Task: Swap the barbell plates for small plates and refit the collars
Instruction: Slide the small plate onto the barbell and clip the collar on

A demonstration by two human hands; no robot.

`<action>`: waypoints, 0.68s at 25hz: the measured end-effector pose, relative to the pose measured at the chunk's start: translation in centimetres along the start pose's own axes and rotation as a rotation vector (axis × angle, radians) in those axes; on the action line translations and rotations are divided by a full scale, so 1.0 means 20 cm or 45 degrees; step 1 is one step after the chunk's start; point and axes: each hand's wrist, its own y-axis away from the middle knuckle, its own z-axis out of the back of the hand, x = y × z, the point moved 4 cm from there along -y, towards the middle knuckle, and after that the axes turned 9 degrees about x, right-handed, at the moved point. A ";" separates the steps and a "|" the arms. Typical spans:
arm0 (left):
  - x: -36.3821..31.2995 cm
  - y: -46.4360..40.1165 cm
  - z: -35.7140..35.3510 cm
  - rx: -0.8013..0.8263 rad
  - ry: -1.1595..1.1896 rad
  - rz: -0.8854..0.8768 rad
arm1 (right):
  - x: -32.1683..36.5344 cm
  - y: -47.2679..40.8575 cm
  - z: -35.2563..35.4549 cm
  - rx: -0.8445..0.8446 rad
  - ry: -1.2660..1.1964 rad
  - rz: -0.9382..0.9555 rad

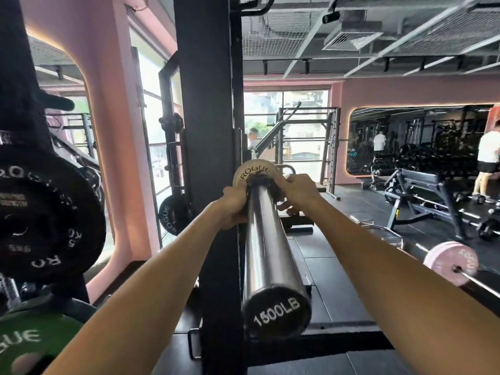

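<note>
Both hands reach along the barbell sleeve toward twelve o'clock. The left hand and right hand have fingers closed around a dark collar, pressed against a small pale plate.

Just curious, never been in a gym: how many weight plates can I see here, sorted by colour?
Black plates: 2
Green plate: 1
Pink plate: 1
Cream plate on the bar: 1
Total: 5

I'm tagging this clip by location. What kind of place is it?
A gym's weights area: a barbell sleeve carrying a small Rogue plate, black plates stored at left, a weight bench behind.
</note>
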 end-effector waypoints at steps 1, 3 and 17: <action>0.00 -0.05 0.00 -0.007 -0.007 -0.002 | -0.01 -0.05 0.00 0.000 0.026 0.016; -0.01 -0.12 0.00 -0.042 -0.006 -0.018 | -0.02 -0.14 -0.01 -0.005 0.072 0.043; -0.03 -0.14 -0.02 0.121 0.252 0.057 | 0.20 -0.26 -0.05 -0.037 0.936 0.332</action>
